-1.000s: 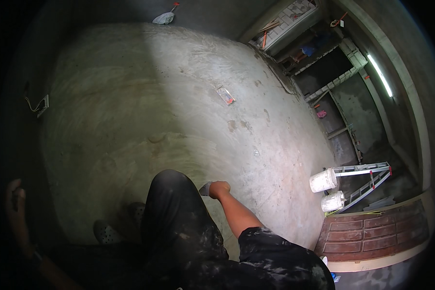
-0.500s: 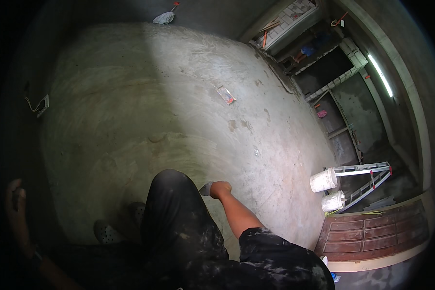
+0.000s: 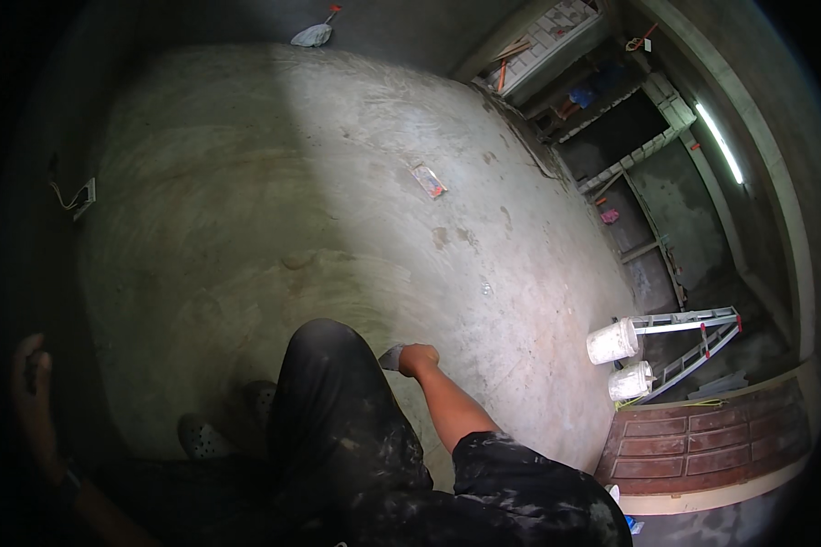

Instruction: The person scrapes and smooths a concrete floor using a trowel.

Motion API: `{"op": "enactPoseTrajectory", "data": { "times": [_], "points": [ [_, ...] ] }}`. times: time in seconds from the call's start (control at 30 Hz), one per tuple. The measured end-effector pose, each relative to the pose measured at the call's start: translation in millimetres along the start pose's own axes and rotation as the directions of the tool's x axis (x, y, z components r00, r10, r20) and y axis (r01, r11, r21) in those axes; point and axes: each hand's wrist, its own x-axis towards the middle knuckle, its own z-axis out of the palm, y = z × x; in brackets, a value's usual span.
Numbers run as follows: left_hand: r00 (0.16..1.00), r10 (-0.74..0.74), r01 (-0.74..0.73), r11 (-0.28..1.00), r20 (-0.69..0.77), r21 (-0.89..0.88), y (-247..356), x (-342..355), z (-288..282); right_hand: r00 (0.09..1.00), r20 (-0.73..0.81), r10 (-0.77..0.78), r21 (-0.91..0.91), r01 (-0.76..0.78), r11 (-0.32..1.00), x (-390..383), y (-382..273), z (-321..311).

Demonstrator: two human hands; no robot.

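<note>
Beside my dark-trousered right knee, my right hand (image 3: 419, 359) is closed around a scraper. Its flat grey blade (image 3: 390, 357) points left toward the knee, low over the smooth grey concrete floor (image 3: 246, 210). Far left in shadow, my left hand (image 3: 33, 387) is raised with its fingers curled. Something small and dark shows by those fingers, too dim to name. Farther out on the floor lies a flat rectangular trowel (image 3: 429, 181) with a reddish part on it.
Two white buckets (image 3: 613, 341) stand at the right by an aluminium ladder (image 3: 693, 321). Below them is a brown panelled door (image 3: 702, 438). A whitish bag-like thing (image 3: 311, 36) with a red end rests at the far wall. Wires hang from a wall box (image 3: 84, 198) at left.
The surroundings have shifted very slightly in the picture. Both hands keep nearly the same place, and the scraper stays in my right hand.
</note>
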Motion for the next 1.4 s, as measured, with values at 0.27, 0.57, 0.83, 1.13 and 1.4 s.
{"op": "enactPoseTrajectory", "data": {
  "times": [0.27, 0.57, 0.83, 1.13, 1.4],
  "points": [
    [1.0, 0.012, -0.012, 0.999, -0.003, -0.048, 4, -2, 2, 1.0, -0.005, -0.014, -0.007, 0.014, 1.0, 3, 1, 3],
    [1.0, -0.013, 0.013, 0.997, 0.001, -0.076, 9, -3, -1, 1.0, -0.013, -0.028, -0.015, 0.028, 0.999, 3, -1, 0],
    [1.0, 0.0, -0.001, 0.998, -0.009, -0.056, 14, -4, -2, 1.0, -0.012, -0.029, -0.019, 0.028, 0.999, 1, -4, -4],
    [1.0, -0.013, 0.013, 0.997, 0.001, -0.076, 20, -3, 1, 1.0, -0.002, -0.009, -0.022, 0.009, 1.0, 1, -1, -3],
    [0.999, 0.008, -0.009, 0.999, -0.034, -0.037, 15, -3, 1, 1.0, 0.008, -0.01, -0.009, 0.01, 1.0, 2, -2, 0]
  ]
}}
